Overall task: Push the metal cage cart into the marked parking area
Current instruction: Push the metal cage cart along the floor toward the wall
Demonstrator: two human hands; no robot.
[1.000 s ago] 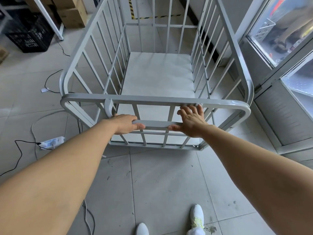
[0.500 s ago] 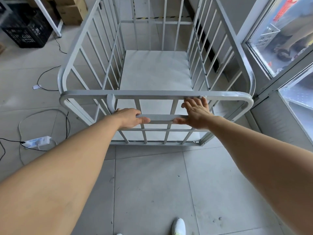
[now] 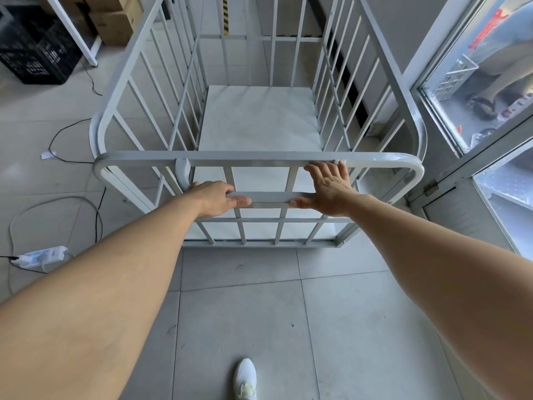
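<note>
The grey metal cage cart (image 3: pixel 259 157) stands in front of me, barred on all sides, with an empty flat white floor. My left hand (image 3: pixel 215 197) is closed around the left end of the flat cross bar on the near panel. My right hand (image 3: pixel 328 189) presses on the same panel: thumb under the cross bar, fingers stretched up to the top rail. Yellow-black hazard tape (image 3: pixel 225 15) shows on the floor beyond the cart's far end. The cart's wheels are hidden.
A glass door and window frame (image 3: pixel 450 157) run close along the cart's right side. On the left floor lie cables and a power strip (image 3: pixel 43 256). A black crate (image 3: pixel 34 56), cardboard boxes (image 3: pixel 115 21) and a white frame leg stand at back left. My white shoe (image 3: pixel 245 379) is below.
The cart has rolled forward over the tiles and I have stepped after it. The power strip and cables have slid nearer on the left. Both hands stay on the near panel.
</note>
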